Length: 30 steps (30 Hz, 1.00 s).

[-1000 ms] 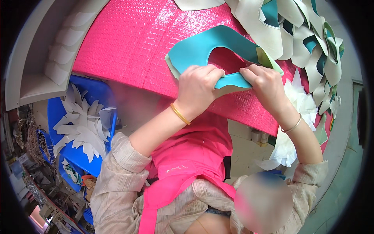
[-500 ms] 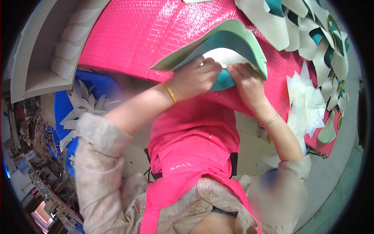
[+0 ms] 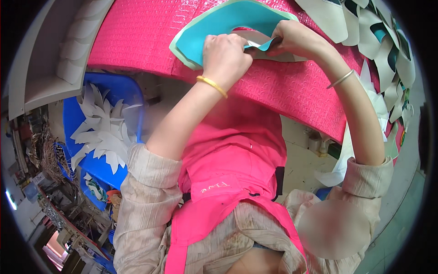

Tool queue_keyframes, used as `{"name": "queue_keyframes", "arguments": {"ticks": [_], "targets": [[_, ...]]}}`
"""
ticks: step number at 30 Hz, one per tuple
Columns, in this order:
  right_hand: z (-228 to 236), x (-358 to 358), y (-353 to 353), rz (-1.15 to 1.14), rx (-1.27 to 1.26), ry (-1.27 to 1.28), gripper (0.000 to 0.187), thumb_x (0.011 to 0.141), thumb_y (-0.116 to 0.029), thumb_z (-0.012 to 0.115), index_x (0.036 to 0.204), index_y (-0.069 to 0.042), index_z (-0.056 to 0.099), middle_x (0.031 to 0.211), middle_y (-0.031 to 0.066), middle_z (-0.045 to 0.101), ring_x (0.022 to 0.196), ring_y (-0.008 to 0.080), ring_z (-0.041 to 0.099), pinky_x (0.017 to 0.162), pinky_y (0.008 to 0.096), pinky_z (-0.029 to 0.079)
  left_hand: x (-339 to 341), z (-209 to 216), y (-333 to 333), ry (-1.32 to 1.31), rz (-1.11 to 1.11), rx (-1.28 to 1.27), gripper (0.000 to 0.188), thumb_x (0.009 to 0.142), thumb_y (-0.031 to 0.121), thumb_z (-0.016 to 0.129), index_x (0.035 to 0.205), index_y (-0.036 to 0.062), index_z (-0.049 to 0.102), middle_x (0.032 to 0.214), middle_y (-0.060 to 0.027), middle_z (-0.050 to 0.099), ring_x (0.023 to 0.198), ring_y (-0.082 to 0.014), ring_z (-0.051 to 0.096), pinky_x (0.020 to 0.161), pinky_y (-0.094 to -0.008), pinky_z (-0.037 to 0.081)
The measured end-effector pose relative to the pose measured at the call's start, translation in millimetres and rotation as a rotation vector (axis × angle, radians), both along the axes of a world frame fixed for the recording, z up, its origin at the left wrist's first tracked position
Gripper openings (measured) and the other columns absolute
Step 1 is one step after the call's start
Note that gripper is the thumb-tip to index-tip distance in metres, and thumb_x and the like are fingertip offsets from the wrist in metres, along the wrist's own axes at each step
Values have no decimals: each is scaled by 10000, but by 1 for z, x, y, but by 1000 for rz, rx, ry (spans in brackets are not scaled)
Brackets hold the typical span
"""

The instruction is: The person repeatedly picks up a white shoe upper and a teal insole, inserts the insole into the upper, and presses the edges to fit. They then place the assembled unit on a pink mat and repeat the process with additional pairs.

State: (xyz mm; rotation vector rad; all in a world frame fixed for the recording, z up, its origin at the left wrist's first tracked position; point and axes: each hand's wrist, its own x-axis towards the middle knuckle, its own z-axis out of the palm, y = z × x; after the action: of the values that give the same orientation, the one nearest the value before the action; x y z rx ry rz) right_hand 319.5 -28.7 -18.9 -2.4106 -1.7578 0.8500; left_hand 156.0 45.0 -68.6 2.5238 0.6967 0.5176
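Pink-covered table gleams beneath the teal-lined piece, pinched along its near edge by the left hand and right hand. I'd judge it light, pliable, best gripped at 2 spots there.

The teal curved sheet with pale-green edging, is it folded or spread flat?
Neither fully: the teal curved sheet bends between left hand and right hand, while its far part spreads wide.
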Motion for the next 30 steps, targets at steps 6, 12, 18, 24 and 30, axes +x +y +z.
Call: {"name": "queue_keyframes", "arguments": {"ticks": [6,12,18,24,30], "targets": [[-1,-2,9,11,-68,-60,237,634,-182,738,846,-83,700,738,128,647,674,241,616,644,334,479,6,3,4,164,-1,28,171,686,217,627,796,108,699,698,-144,634,669,-291,604,687,-364,431],[7,-15,9,122,-28,-212,201,654,-224,709,816,-105,704,711,118,641,679,275,617,641,359,495,8,13,0,277,-30,112,186,702,243,652,745,65,678,725,-147,636,677,-287,612,663,-379,436],[3,-26,10,181,15,-474,145,678,-152,663,720,-13,665,766,188,640,742,283,647,636,366,526,-22,20,-15,-211,-341,445,218,722,86,614,934,49,579,1018,-110,576,926,-257,561,755,-367,446],[-2,-22,9,244,106,-444,126,651,-127,653,714,-19,639,711,170,627,695,308,632,620,391,516,-25,-9,-40,-175,-246,359,357,722,86,596,1052,-40,546,1085,-143,509,1038,-252,500,890,-345,431],[5,-20,15,267,16,-386,267,622,-224,725,795,-38,645,725,139,636,709,292,633,649,371,511,-26,-16,-45,-111,-217,336,385,728,95,598,1084,-36,530,1039,-129,504,1009,-257,476,896,-354,408]]}}
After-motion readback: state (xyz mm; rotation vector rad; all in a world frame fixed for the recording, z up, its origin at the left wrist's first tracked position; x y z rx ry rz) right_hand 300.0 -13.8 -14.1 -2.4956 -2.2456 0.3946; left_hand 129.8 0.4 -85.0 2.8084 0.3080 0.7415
